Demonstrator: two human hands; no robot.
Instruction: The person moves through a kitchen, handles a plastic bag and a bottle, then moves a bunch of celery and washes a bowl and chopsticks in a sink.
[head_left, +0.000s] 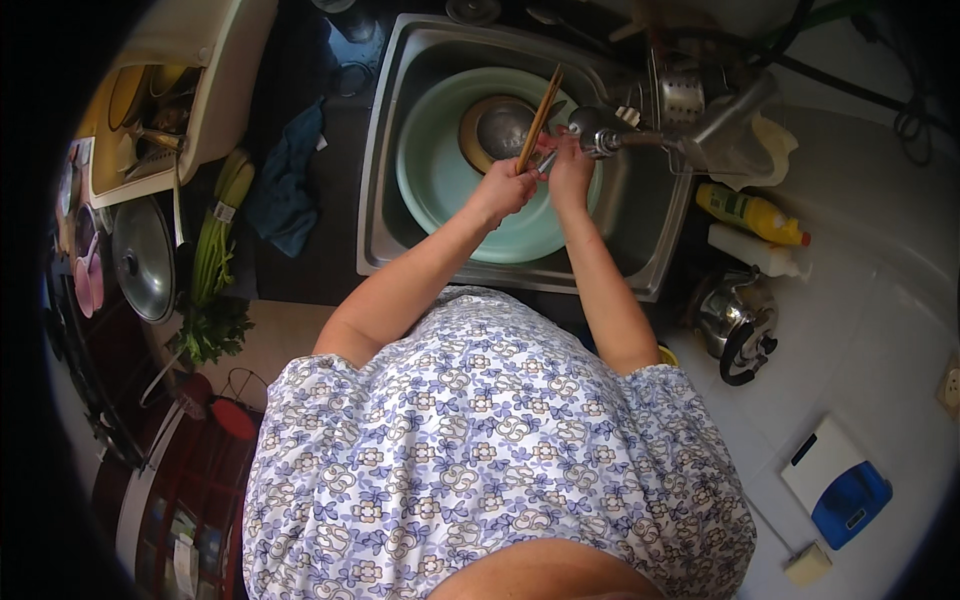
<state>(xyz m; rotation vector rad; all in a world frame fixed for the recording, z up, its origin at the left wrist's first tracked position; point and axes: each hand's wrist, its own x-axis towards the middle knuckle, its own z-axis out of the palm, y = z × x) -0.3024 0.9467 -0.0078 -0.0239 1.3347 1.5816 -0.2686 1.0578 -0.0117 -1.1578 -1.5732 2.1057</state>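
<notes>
My left hand (508, 189) grips a bundle of wooden chopsticks (538, 124), which points up and away over a pale green plastic basin (424, 199). A slim metal utensil (548, 162) lies between my two hands. Close beside the left, my right hand (570, 176) has its fingers curled at that utensil, partly hidden by the faucet (600, 141). Inside the basin sits a metal bowl or ladle (504, 131) over a tan round dish (468, 142). The basin stands in a stainless steel sink (630, 262).
Left of the sink lie a dark blue cloth (289, 180), celery (225, 225) and a pot lid (142, 259), below a cream utensil cabinet (225, 97). To the right are a yellow bottle (750, 214), a metal kettle (739, 315) and a blue-and-white device (844, 487).
</notes>
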